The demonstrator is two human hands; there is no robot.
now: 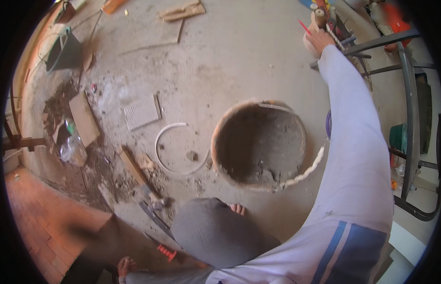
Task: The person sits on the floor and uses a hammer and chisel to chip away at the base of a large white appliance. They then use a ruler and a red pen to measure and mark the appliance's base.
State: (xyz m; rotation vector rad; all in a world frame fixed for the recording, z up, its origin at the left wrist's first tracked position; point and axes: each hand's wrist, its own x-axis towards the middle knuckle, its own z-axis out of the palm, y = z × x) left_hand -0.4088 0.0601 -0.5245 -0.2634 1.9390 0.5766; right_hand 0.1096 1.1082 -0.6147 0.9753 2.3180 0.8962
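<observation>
My right arm stretches to the far right, where my right hand is closed among a cluster of small items. A thin red stick juts out beside its fingers, and a wooden spool-like piece stands just beyond. What the fingers grip is hidden. My left hand shows small and dim at the lower left, beside my grey-clad leg; its fingers look loosely apart, with nothing visible in them. In front of my knee sits a large round tub, caked with grey mortar and holding some wet mix.
A metal frame stands at the right. Left of the tub lie a white hose, a white grate, a wooden-handled hammer and a board amid rubble. A dark bucket is tipped at the far left.
</observation>
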